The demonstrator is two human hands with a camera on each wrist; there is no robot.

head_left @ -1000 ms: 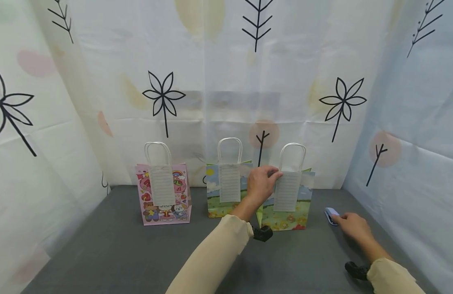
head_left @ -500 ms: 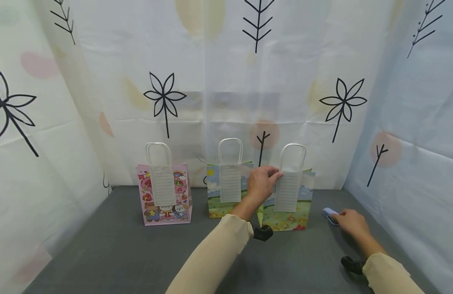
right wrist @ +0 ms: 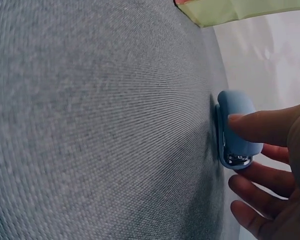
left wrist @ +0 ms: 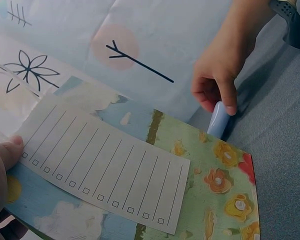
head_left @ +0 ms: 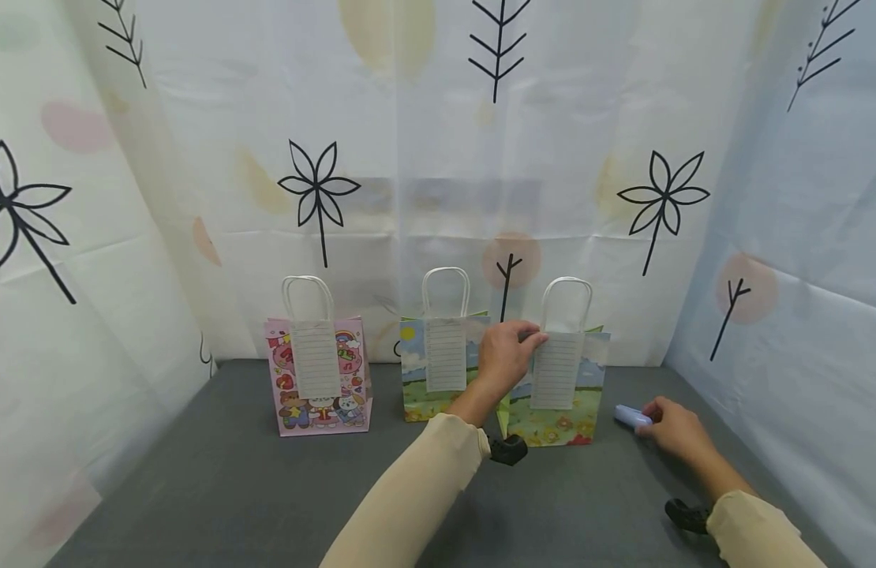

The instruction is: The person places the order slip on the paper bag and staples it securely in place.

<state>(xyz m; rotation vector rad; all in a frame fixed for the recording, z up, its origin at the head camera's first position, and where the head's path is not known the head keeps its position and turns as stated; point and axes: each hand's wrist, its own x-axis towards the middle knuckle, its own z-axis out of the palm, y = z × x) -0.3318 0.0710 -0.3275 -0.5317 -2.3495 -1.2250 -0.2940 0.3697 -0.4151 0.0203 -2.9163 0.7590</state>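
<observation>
My left hand (head_left: 505,355) pinches the upper left edge of a lined checklist slip (head_left: 555,371) against the front of the right-hand paper gift bag (head_left: 587,414), which is printed with flowers and sky. In the left wrist view, the thumb presses on the slip (left wrist: 105,165) and the other fingers are mostly hidden behind the bag. To the right of that bag, my right hand (head_left: 675,430) holds a small pale blue stapler (head_left: 632,417) low over the table. The right wrist view has the thumb on one side of the stapler (right wrist: 237,107) and fingers on the other.
A second flowered gift bag (head_left: 413,398) stands in the middle with a lined slip on it. Further left is a pink cartoon gift bag (head_left: 289,422), also with a slip. The grey table (head_left: 218,489) ends at patterned white curtains (head_left: 424,197) behind and at both sides.
My right hand has turned the stapler and shifted it slightly left, so a different side of it shows. The left hand and the bags keep their places.
</observation>
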